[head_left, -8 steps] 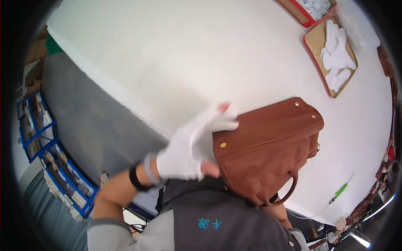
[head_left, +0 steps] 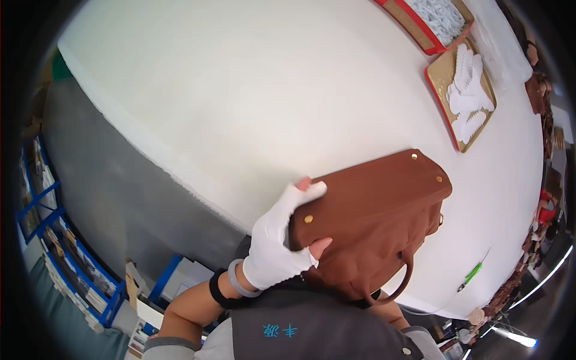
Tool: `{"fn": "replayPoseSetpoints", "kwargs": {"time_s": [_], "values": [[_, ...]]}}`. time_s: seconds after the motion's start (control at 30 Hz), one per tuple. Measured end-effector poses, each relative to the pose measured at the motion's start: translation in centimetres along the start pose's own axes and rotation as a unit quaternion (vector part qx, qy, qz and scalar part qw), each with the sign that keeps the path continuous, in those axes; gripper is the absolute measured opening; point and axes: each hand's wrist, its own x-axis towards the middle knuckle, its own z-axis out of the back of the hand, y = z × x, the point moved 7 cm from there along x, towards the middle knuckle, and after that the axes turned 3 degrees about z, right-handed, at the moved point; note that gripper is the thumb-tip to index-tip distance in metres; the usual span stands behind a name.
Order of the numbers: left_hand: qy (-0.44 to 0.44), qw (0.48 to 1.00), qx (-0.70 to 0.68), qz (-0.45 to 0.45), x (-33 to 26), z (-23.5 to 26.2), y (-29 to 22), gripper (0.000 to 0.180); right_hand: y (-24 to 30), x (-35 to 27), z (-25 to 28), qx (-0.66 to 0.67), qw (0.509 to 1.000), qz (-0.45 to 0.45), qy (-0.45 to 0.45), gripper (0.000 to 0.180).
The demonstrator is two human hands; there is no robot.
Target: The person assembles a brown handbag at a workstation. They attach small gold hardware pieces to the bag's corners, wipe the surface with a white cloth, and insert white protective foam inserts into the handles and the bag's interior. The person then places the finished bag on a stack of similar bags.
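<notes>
A brown handbag (head_left: 372, 204) lies tilted on the white table in front of my body, its flat base with brass-coloured studs turned up and away from me. One curved handle (head_left: 408, 279) hangs at its near right side. My left hand (head_left: 279, 243), in a white glove with bare fingertips, grips the bag's left end, thumb on the near side and fingers at the base edge. My right forearm (head_left: 391, 311) reaches in under the bag's near side; the bag hides the right hand, so its fingers do not show.
On the white table (head_left: 228, 108), a tray (head_left: 444, 105) of white scalloped pieces stands at the far right, beside a red-edged box (head_left: 414, 30) of small pale pieces. A green-handled tool (head_left: 473, 275) with a thin tip lies right of the bag. Blue-framed racks (head_left: 78, 264) stand at left.
My left hand has closed onto the bag's left end, where it was blurred and loosely spread beside it before. The whole view has shifted slightly.
</notes>
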Motion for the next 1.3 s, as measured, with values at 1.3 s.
{"fn": "replayPoseSetpoints", "kwargs": {"time_s": [1.3], "values": [[0.060, 0.979, 0.164, -0.106, 0.5, 0.2, 4.9, 0.047, 3.5, 2.0, -8.7, 0.186, 0.976, 0.053, 0.100, 0.030]]}}
